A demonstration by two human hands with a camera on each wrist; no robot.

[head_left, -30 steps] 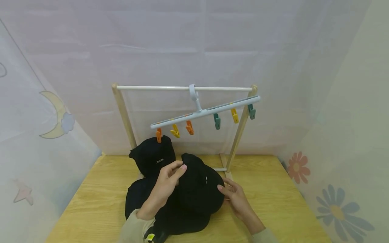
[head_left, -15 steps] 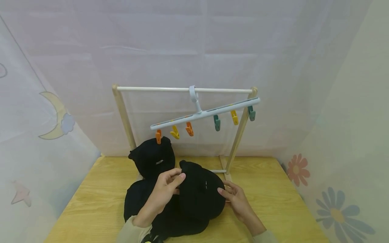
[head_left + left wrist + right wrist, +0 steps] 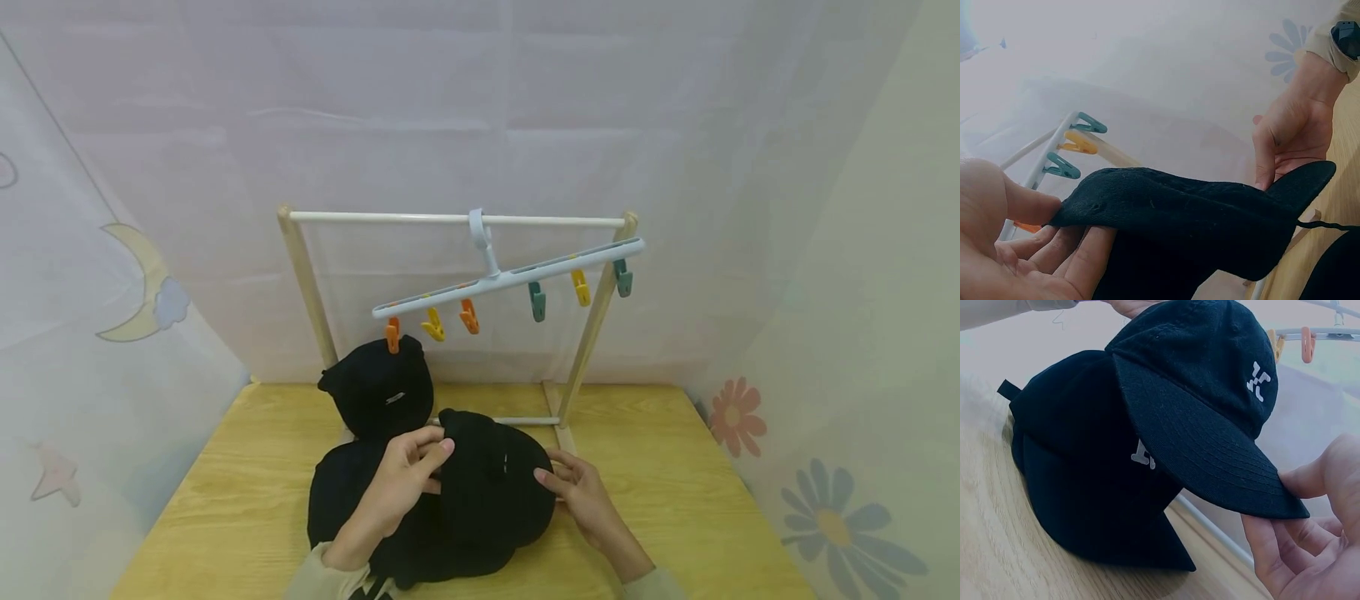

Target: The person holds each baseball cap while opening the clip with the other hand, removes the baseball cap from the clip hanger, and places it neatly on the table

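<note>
Both hands hold up a black baseball cap (image 3: 491,487) with a small white logo, just above the table. My left hand (image 3: 435,454) pinches the cap's rear edge (image 3: 1179,212) between thumb and fingers (image 3: 1029,206). My right hand (image 3: 551,475) pinches the tip of the brim (image 3: 1210,450), thumb on top (image 3: 1304,478). Under it, more black caps (image 3: 1085,487) lie in a pile (image 3: 352,517) on the wooden table (image 3: 247,467). Another black cap (image 3: 378,392) hangs from the orange clip (image 3: 392,333) at the left end of the white clip hanger (image 3: 510,279).
The hanger hooks on the white top bar (image 3: 450,218) of a wooden rack (image 3: 303,283) at the table's back. Yellow, orange and teal clips (image 3: 536,300) hang free along it. Sheer curtains with moon and flower prints close in the sides and back.
The held cap has sunk a little lower and nearer to me over the pile, both hands moving with it. The hanging cap and hanger have stayed put.
</note>
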